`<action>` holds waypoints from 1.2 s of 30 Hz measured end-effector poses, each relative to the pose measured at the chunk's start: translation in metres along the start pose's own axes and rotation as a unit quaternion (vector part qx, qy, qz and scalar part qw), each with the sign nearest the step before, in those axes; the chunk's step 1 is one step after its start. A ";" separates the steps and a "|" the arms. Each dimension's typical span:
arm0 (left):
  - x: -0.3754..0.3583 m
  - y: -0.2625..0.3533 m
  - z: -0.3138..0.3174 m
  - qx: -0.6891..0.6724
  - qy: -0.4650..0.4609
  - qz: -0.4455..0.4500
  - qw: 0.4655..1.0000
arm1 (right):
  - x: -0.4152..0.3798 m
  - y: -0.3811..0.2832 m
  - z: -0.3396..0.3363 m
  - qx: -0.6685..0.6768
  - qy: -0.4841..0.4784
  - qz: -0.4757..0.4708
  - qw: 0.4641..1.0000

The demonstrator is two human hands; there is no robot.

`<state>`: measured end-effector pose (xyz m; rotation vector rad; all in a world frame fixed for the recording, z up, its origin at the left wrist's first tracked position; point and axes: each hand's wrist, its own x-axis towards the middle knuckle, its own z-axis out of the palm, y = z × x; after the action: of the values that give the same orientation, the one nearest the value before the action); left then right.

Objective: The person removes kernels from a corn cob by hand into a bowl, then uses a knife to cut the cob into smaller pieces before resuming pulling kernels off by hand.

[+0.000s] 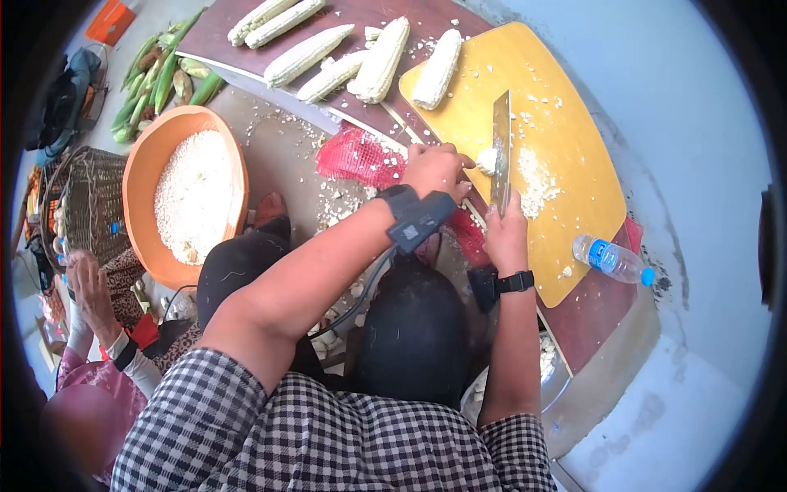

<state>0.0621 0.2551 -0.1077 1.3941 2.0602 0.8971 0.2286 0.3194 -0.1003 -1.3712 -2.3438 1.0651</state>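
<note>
Head view: right hand [507, 234] grips knife [502, 135] against cob [486, 161]; left hand [438, 172] half-curled nearby, hold unclear; board [586, 193] likely catches bits [537, 187].

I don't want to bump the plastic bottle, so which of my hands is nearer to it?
Right. Your right hand, holding the cleaver, is left of the plastic bottle; your left hand is farther left, beyond the cleaver.

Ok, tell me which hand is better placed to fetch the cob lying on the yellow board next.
Probably the left hand: it holds no knife and sits nearer the cob, while the right hand grips the knife.
</note>
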 end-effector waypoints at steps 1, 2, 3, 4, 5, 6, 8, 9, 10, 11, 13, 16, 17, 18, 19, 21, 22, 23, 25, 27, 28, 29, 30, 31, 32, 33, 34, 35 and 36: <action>-0.001 0.007 -0.012 -0.025 -0.018 -0.013 0.999 | 0.000 0.000 -0.001 0.003 0.001 0.006 1.000; -0.003 0.013 -0.023 -0.037 -0.018 -0.002 0.999 | 0.000 -0.001 -0.003 -0.003 0.001 0.000 1.000; -0.005 0.017 -0.033 -0.048 -0.019 0.008 0.999 | 0.001 -0.001 -0.003 -0.007 0.002 -0.005 1.000; -0.009 0.021 -0.043 -0.059 -0.021 0.017 0.998 | 0.001 -0.001 -0.003 -0.011 0.001 -0.009 1.000; -0.015 0.025 -0.050 -0.076 -0.035 0.022 0.996 | 0.002 0.003 -0.002 -0.002 -0.011 -0.001 1.000; -0.021 0.030 -0.057 -0.095 -0.048 0.027 0.994 | 0.008 0.009 -0.003 0.007 -0.023 0.007 1.000; -0.036 0.045 -0.070 -0.120 -0.094 0.016 0.988 | 0.017 0.002 -0.013 0.004 -0.062 0.028 0.998; -0.051 0.046 -0.071 -0.144 -0.114 0.020 0.983 | 0.017 -0.012 -0.021 0.023 -0.079 0.071 0.994; -0.067 0.044 -0.072 -0.167 -0.134 0.024 0.976 | 0.016 -0.027 -0.027 0.044 -0.097 0.114 0.988; -0.081 0.042 -0.075 -0.188 -0.154 0.028 0.970 | 0.017 -0.035 -0.030 0.066 -0.113 0.155 0.979; -0.101 0.039 -0.079 -0.253 -0.210 -0.030 0.944 | 0.022 0.011 -0.005 0.016 -0.051 0.059 0.997; -0.110 0.035 -0.067 -0.301 -0.217 -0.078 0.925 | 0.017 0.021 0.010 0.018 -0.001 0.052 0.998; -0.110 0.034 -0.061 -0.310 -0.202 -0.086 0.925 | 0.015 0.022 0.014 0.016 0.013 0.048 0.999; -0.112 0.035 -0.059 -0.303 -0.199 -0.045 0.931 | 0.017 0.017 0.012 0.006 0.013 0.035 0.999; -0.114 0.037 -0.057 -0.295 -0.197 -0.002 0.935 | 0.015 0.010 0.007 -0.003 0.014 0.023 1.000; -0.113 0.034 -0.058 -0.280 -0.193 0.045 0.939 | 0.016 -0.034 -0.014 0.075 -0.063 0.168 0.981; -0.117 0.031 -0.054 -0.281 -0.195 0.043 0.939 | 0.020 -0.030 -0.017 0.079 -0.074 0.175 0.979; -0.120 0.027 -0.052 -0.282 -0.198 0.040 0.938 | 0.022 -0.025 -0.015 0.082 -0.085 0.183 0.976; -0.122 0.027 -0.056 -0.290 -0.200 0.029 0.935 | 0.020 0.012 0.010 -0.019 0.001 0.054 0.998; -0.118 0.027 -0.066 -0.310 -0.212 -0.017 0.927 | 0.027 0.017 0.021 -0.053 0.036 0.007 0.998; -0.117 0.030 -0.070 -0.328 -0.226 -0.059 0.915 | 0.029 0.013 0.024 -0.038 0.026 0.032 0.998; -0.119 0.033 -0.071 -0.347 -0.244 -0.099 0.900 | 0.025 0.011 0.022 -0.024 0.019 0.062 0.998; -0.120 0.032 -0.069 -0.336 -0.243 -0.083 0.906 | 0.023 0.001 0.017 -0.012 0.015 0.072 0.997; -0.121 0.030 -0.067 -0.323 -0.239 -0.064 0.914 | 0.022 -0.007 0.011 0.003 0.002 0.087 0.996; -0.121 0.027 -0.065 -0.309 -0.233 -0.047 0.921 | 0.020 -0.014 0.004 0.018 -0.013 0.102 0.995; -0.120 0.026 -0.065 -0.299 -0.231 -0.044 0.925 | 0.021 -0.016 -0.001 0.033 -0.029 0.117 0.992; -0.119 0.026 -0.063 -0.290 -0.231 -0.042 0.928 | 0.022 -0.005 0.001 0.075 -0.024 0.097 0.992; -0.120 0.026 -0.061 -0.283 -0.232 -0.041 0.930 | 0.020 0.007 0.000 0.136 -0.014 0.117 0.984; -0.118 0.028 -0.063 -0.285 -0.245 -0.056 0.925 | 0.012 -0.002 -0.007 0.195 -0.006 0.138 0.971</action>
<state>0.0768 0.1364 -0.0413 1.0317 1.3428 0.8898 0.2251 0.3322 -0.0958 -1.5548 -1.8465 1.5153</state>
